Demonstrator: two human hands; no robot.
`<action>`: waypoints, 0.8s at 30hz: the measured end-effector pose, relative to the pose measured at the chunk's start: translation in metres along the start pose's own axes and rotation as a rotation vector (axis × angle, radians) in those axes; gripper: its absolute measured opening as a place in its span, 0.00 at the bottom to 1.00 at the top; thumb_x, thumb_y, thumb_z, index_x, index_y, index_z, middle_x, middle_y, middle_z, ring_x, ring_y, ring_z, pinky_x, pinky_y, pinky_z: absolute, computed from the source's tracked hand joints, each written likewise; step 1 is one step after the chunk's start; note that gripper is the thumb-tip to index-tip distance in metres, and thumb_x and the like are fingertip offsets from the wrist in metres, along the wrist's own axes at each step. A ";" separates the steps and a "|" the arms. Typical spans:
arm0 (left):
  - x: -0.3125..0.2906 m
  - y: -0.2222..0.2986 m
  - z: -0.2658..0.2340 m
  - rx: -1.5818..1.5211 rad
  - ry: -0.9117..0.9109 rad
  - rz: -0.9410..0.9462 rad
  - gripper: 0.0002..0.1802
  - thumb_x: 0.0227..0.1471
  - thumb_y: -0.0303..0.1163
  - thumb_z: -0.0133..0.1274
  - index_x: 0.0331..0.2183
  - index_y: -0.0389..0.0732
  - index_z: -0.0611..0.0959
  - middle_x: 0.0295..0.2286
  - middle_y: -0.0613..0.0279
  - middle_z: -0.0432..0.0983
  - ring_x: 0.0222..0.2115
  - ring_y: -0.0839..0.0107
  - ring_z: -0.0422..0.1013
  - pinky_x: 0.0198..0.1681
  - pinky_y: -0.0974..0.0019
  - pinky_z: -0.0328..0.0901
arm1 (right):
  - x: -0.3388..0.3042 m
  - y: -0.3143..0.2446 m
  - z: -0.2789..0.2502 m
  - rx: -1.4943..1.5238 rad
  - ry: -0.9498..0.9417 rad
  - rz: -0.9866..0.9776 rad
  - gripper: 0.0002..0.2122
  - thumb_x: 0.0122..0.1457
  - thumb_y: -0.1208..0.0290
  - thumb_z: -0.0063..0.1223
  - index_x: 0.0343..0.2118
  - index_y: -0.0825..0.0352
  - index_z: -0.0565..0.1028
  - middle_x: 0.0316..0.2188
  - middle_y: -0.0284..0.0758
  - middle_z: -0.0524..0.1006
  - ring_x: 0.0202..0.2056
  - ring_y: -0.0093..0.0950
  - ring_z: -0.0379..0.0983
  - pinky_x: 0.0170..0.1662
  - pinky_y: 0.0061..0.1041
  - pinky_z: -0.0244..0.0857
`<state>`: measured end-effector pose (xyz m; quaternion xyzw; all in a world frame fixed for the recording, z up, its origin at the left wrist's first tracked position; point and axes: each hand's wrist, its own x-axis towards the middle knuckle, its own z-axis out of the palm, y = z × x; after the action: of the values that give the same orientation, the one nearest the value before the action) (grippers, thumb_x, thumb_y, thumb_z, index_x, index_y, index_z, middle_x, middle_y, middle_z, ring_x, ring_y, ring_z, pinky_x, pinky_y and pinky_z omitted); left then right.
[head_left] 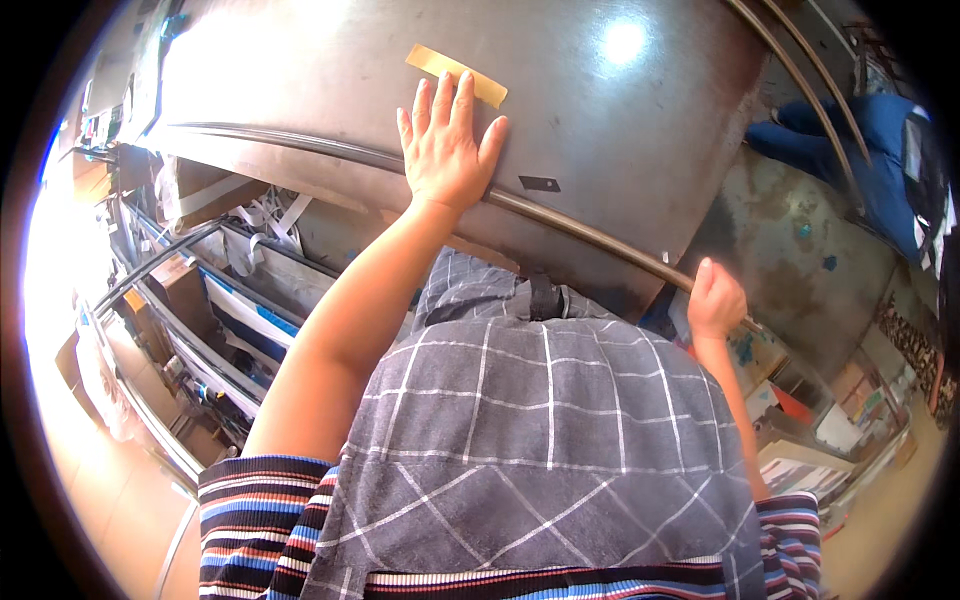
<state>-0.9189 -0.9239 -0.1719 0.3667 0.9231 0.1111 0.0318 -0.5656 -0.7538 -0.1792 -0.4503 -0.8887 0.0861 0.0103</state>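
Note:
My left hand [446, 155] lies flat with its fingers spread on a grey metal tabletop [570, 110]. Its fingertips touch or overlap a short strip of yellow tape [488, 91]. A long metal rod [590, 236] runs along the table's near edge, passing beneath my left wrist. Farther right, the fingers of my right hand [716, 302] are wrapped round this rod. To the right of my left wrist, a small dark rectangle [539, 184] sits on the metal surface.
At the left stands a framed rack [215, 228] with several compartments holding boxes and bundles. Someone in blue clothing [885, 130] is at the upper right, behind curved metal rails [822, 92]. Papers and boxes fill a low shelf [805, 455] at the lower right.

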 end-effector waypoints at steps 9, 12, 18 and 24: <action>-0.016 0.002 -0.011 0.038 -0.042 0.017 0.38 0.52 0.52 0.54 0.61 0.49 0.65 0.61 0.58 0.57 0.63 0.52 0.49 0.63 0.36 0.42 | -0.016 -0.002 -0.005 -0.003 -0.097 0.022 0.18 0.58 0.59 0.48 0.15 0.65 0.70 0.17 0.43 0.74 0.22 0.46 0.71 0.28 0.45 0.63; -0.021 0.002 -0.004 0.039 -0.020 0.011 0.38 0.52 0.53 0.54 0.61 0.50 0.65 0.61 0.58 0.58 0.63 0.52 0.49 0.63 0.36 0.43 | -0.020 0.002 -0.003 -0.011 -0.132 0.044 0.17 0.57 0.59 0.48 0.16 0.66 0.71 0.18 0.45 0.74 0.23 0.48 0.71 0.27 0.47 0.63; -0.002 -0.011 0.014 -0.259 0.089 -0.066 0.36 0.56 0.45 0.51 0.62 0.42 0.62 0.61 0.53 0.56 0.63 0.52 0.50 0.66 0.53 0.42 | -0.002 0.006 0.007 0.001 -0.099 0.097 0.19 0.58 0.56 0.46 0.17 0.64 0.75 0.20 0.46 0.76 0.25 0.49 0.74 0.29 0.46 0.66; 0.007 -0.053 -0.009 -0.565 0.297 -0.279 0.38 0.58 0.41 0.52 0.63 0.35 0.56 0.58 0.46 0.60 0.61 0.53 0.53 0.63 0.53 0.48 | 0.010 0.006 0.013 0.007 -0.093 0.136 0.20 0.59 0.54 0.44 0.18 0.63 0.76 0.20 0.46 0.76 0.25 0.49 0.74 0.30 0.47 0.67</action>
<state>-0.9607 -0.9587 -0.1753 0.1936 0.8917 0.4089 0.0124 -0.5676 -0.7438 -0.1934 -0.5050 -0.8553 0.1107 -0.0353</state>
